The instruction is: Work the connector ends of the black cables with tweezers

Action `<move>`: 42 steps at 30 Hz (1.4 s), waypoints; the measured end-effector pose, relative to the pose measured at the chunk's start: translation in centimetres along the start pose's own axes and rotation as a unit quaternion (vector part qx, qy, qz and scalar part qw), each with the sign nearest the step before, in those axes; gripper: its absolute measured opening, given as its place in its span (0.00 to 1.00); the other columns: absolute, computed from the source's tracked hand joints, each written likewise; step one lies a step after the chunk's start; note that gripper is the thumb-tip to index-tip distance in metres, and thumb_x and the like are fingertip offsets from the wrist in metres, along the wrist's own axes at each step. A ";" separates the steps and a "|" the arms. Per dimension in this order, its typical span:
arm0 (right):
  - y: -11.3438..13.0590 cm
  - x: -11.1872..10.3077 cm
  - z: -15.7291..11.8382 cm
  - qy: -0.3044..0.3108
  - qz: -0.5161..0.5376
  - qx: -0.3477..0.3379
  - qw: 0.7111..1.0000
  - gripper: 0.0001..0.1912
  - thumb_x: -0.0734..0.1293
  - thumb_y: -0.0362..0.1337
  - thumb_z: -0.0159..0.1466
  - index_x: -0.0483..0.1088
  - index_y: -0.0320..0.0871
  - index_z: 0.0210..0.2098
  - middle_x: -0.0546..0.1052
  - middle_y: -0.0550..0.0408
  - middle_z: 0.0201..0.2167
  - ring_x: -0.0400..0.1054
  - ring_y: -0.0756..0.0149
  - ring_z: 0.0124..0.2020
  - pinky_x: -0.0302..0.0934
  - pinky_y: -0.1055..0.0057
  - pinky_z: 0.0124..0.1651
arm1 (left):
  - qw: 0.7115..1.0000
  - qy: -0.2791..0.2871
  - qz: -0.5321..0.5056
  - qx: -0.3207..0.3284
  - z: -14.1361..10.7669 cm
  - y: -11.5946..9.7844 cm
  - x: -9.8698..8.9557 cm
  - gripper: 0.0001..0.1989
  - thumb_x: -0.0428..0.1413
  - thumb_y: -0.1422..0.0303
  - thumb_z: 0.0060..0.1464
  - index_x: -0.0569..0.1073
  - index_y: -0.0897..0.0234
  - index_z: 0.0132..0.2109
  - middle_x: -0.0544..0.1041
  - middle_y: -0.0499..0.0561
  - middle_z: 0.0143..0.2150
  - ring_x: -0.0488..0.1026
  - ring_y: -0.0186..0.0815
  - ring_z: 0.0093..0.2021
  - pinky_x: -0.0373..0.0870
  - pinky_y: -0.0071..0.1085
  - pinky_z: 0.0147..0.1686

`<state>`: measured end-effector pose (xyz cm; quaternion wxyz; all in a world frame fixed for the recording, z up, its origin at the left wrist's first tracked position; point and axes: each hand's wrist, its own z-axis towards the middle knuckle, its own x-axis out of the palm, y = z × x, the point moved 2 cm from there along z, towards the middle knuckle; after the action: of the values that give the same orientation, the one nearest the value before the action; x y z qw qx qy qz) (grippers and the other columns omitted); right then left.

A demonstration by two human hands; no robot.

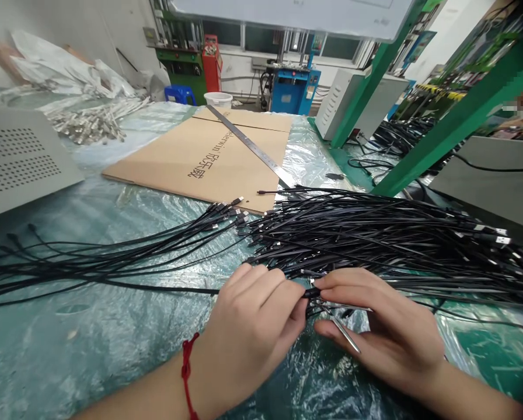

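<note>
A large pile of black cables [375, 233] with small connector ends lies across the table on the right. A thinner fan of black cables [112, 262] runs off to the left. My left hand [253, 326], with a red string at the wrist, has its fingers curled around one black cable [187, 289] near its end. My right hand [384, 326] meets it at the cable's connector tip and holds thin metal tweezers [342, 329] between thumb and fingers.
A flat sheet of cardboard [209, 154] with a long steel ruler [253, 146] lies behind the cables. A grey perforated metal box [20, 157] stands at the left, and metal parts [90, 122] are heaped behind it. Green frame posts [454, 122] rise at the right.
</note>
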<state>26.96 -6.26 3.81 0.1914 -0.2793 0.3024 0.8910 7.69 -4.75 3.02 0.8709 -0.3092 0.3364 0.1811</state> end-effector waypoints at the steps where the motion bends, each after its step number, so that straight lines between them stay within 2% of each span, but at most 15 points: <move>1: 0.0 0.0 0.0 0.001 0.005 0.000 1.000 0.13 0.74 0.32 0.61 0.73 0.40 0.45 0.79 0.48 0.40 0.75 0.63 0.43 0.73 0.68 0.44 | 1.000 0.005 -0.005 0.000 0.0 -0.1 0.0 0.05 0.53 0.75 0.64 0.73 0.65 0.39 0.67 0.47 0.30 0.60 0.36 0.31 0.55 0.36 0.32; 15: -0.3 0.5 -0.1 0.011 0.041 0.000 0.999 0.14 0.73 0.32 0.62 0.72 0.42 0.48 0.80 0.50 0.38 0.76 0.63 0.43 0.74 0.67 0.43 | 0.997 0.044 -0.057 0.005 -0.1 -0.2 0.2 0.07 0.51 0.79 0.64 0.71 0.68 0.37 0.66 0.48 0.31 0.60 0.35 0.33 0.60 0.35 0.33; 24: -0.1 0.5 0.3 0.013 0.032 -0.001 0.999 0.13 0.72 0.31 0.62 0.73 0.44 0.47 0.81 0.51 0.36 0.77 0.62 0.39 0.75 0.66 0.39 | 0.997 0.053 -0.050 0.012 -0.3 0.0 0.4 0.08 0.52 0.79 0.62 0.65 0.66 0.34 0.65 0.47 0.32 0.59 0.34 0.34 0.59 0.34 0.33; 36: 0.2 0.6 0.7 0.027 0.034 -0.019 0.999 0.15 0.71 0.24 0.61 0.74 0.42 0.46 0.81 0.51 0.36 0.77 0.64 0.38 0.75 0.68 0.40 | 0.997 0.067 -0.027 0.025 -0.5 0.1 0.7 0.09 0.50 0.78 0.63 0.64 0.66 0.33 0.64 0.47 0.32 0.59 0.35 0.33 0.59 0.34 0.31; 39: -0.2 0.6 0.2 0.025 0.051 0.002 0.998 0.15 0.72 0.26 0.61 0.74 0.44 0.46 0.81 0.52 0.36 0.77 0.63 0.39 0.75 0.66 0.39 | 0.998 0.058 -0.034 0.018 -0.4 0.0 0.7 0.08 0.50 0.78 0.63 0.67 0.66 0.34 0.65 0.47 0.32 0.60 0.35 0.34 0.60 0.34 0.32; 42: -0.8 0.6 -0.4 0.004 0.055 0.068 0.996 0.12 0.73 0.32 0.62 0.73 0.46 0.45 0.81 0.52 0.38 0.77 0.62 0.40 0.75 0.66 0.42 | 0.997 0.044 -0.056 0.004 -0.3 0.0 0.6 0.05 0.51 0.77 0.64 0.70 0.66 0.39 0.67 0.48 0.32 0.63 0.35 0.34 0.63 0.35 0.34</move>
<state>27.09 -5.80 2.84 0.1595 -0.2521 0.3780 0.8764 8.00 -4.87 2.43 0.8651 -0.3320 0.3573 0.1171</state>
